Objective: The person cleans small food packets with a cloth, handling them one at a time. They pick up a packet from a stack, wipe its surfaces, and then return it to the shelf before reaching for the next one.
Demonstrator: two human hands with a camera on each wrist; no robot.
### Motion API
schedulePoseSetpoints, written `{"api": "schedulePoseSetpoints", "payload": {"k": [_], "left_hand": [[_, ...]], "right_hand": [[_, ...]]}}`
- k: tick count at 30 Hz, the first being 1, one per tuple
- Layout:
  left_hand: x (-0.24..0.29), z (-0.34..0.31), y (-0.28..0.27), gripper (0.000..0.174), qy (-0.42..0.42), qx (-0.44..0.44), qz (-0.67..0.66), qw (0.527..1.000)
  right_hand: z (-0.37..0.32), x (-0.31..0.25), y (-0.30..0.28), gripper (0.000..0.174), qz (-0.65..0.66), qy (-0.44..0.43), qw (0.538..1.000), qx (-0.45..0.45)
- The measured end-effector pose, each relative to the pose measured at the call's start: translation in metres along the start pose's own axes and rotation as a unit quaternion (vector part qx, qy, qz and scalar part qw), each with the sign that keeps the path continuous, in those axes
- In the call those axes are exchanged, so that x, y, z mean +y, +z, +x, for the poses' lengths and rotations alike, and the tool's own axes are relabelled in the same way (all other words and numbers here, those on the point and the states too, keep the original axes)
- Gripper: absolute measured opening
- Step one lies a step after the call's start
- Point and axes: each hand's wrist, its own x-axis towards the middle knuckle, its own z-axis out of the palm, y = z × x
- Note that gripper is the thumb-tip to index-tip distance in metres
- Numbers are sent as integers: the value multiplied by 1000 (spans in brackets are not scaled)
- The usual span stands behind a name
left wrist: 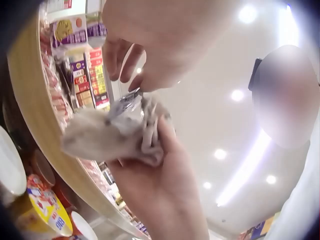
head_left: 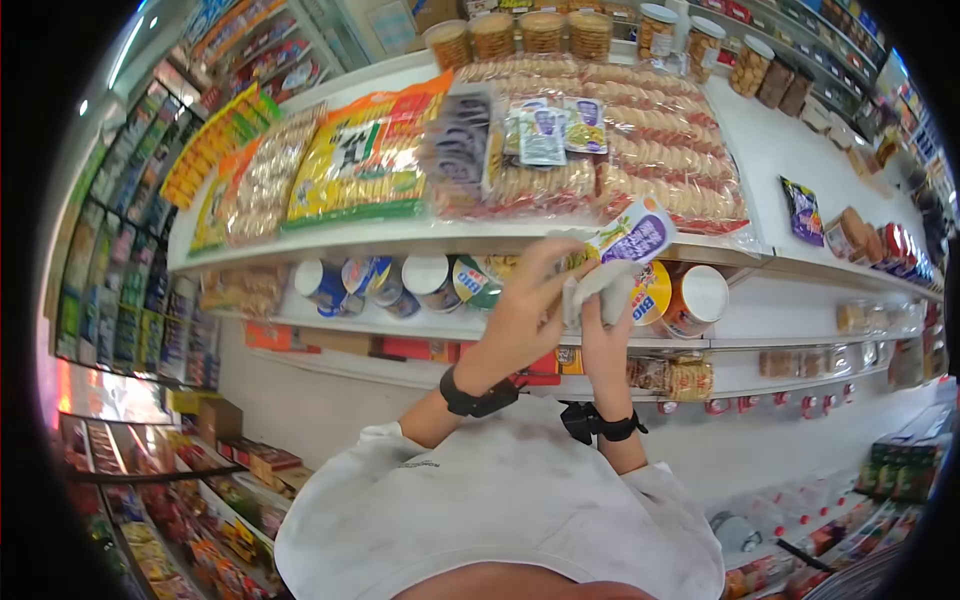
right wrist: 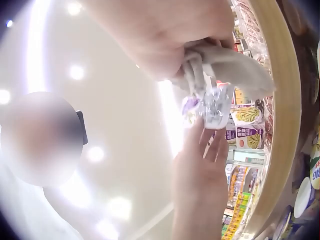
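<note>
In the head view both hands are raised in front of the shelf edge. My right hand [head_left: 605,345] grips a crumpled grey-white cloth [left wrist: 92,135]. A small purple-and-white snack packet [head_left: 640,238] sits against the cloth, its green-and-yellow end near the fingers of my left hand [head_left: 520,315]. Seen from the right wrist, the left thumb and fingers pinch the packet's edge, with its shiny silver side showing. Folds of cloth hide part of the packet. Similar purple-and-white packets [head_left: 543,135] lie on the bagged crackers behind the hands.
Large bags of round crackers [head_left: 660,140] and yellow-orange packs [head_left: 370,150] cover the upper shelf [head_left: 400,242]. Lidded jars [head_left: 545,35] line its back. Tubs of instant noodles [head_left: 697,300] stand on the shelf below. A dark purple bag [head_left: 803,210] lies at the right.
</note>
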Motion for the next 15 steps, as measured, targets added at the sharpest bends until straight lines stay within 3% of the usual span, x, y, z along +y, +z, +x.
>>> {"api": "schedulePoseSetpoints", "payload": {"k": [1,3,4,7,9,10,12,15], "left_hand": [[2,5,6,19,-10,-35,-41,999],[1,14,15,24,-38,-85,-127,987],[4,23,14,24,-12,-66,-104,992],[18,37,-5,24,-56,-46,-67,995],[20,41,-19,22,-30,-18,-103,994],[24,41,-29,22,-8,-7,-117,993],[29,38,-45,23,34,28,-164,986],[49,21,-50,26,57,156,-168,972]], "right_hand": [[6,-2,-5,29,69,24,997,7],[28,-17,-25,32,-13,6,1000,6],[40,-20,-34,34,-65,-11,998,3],[72,-26,-50,32,-149,-74,986,15],[94,-23,-59,30,-186,-93,978,17],[101,-30,-54,19,-186,-104,977,5],[110,-29,-46,20,-175,-97,980,-1],[109,-22,-44,23,-228,-103,968,-23]]}}
